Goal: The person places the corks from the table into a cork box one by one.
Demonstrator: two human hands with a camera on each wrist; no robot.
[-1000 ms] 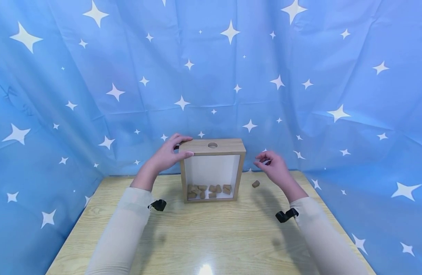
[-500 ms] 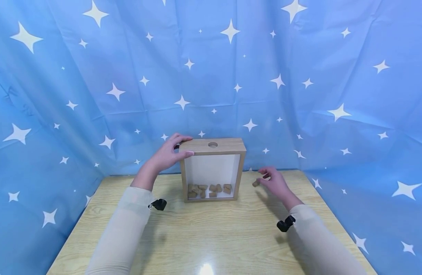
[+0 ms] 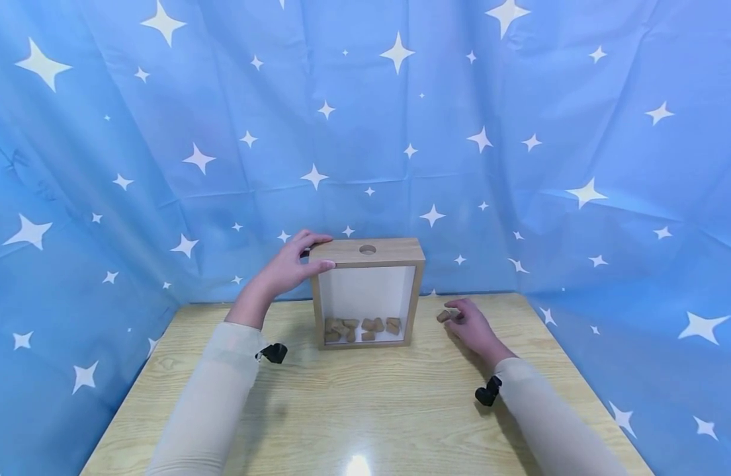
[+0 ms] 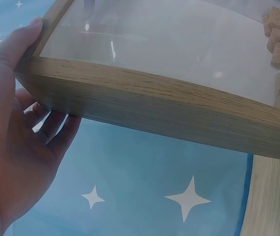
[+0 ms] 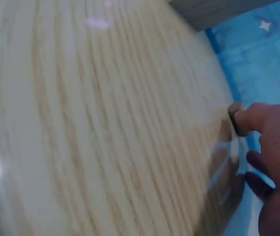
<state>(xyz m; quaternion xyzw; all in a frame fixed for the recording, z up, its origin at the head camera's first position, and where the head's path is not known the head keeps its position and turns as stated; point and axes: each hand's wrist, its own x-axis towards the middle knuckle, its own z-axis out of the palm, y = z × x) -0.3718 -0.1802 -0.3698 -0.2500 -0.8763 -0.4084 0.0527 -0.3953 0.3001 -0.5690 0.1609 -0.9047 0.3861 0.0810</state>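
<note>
A shallow wooden box with a clear front and a round hole in its top stands upright on the table. Several wine corks lie at the bottom inside. My left hand grips the box's upper left corner, thumb on the front edge and fingers behind. To the right of the box, my right hand is low at the table with bent fingers around a loose cork. In the right wrist view the thumb is against this cork; its far side is hidden.
The light wooden table runs back to a blue curtain with white stars, which also hangs at both sides. A black wrist strap piece hangs at each sleeve.
My right hand has come down from beside the box's upper right to the loose cork on the table. The left hand and the box have stayed in place.
</note>
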